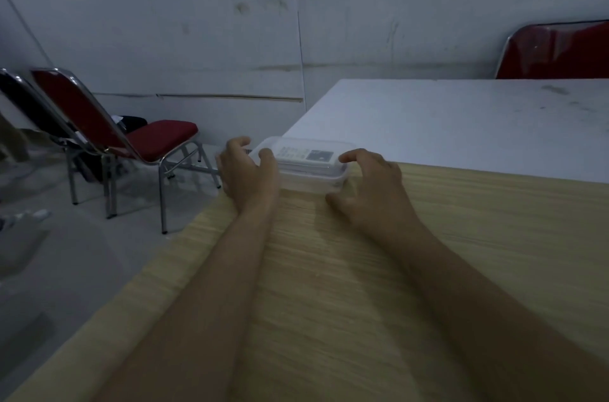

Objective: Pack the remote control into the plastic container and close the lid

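The plastic container (309, 164) stands on the wooden bench (362, 270), at its far edge, just where the white bench (461, 125) begins behind it. The lid (306, 154) lies on top of the container and looks seated flat. Through the clear plastic one can see the remote control (304, 155) inside, a pale flat body with a darker square area toward its right end.

The container is between the two hands. The left hand (247, 171) is at the left end of the container, with the fingers curled; its thumb rests on the left corner of the lid, and the other fingers bend around the far left side. Whether those fingers really touch the wall of the container I cannot tell, because the hand hides it. The right hand (372, 187) is at the right end, with the fingers loosely bent and a little apart. Its forefinger arches just beside the right corner of the lid, and its thumb lies low on the bench near the front right corner of the container. This hand grips nothing; it appears very near but not clearly touching.

At the left, on the floor, stands a red chair (131, 138) with a metal frame.
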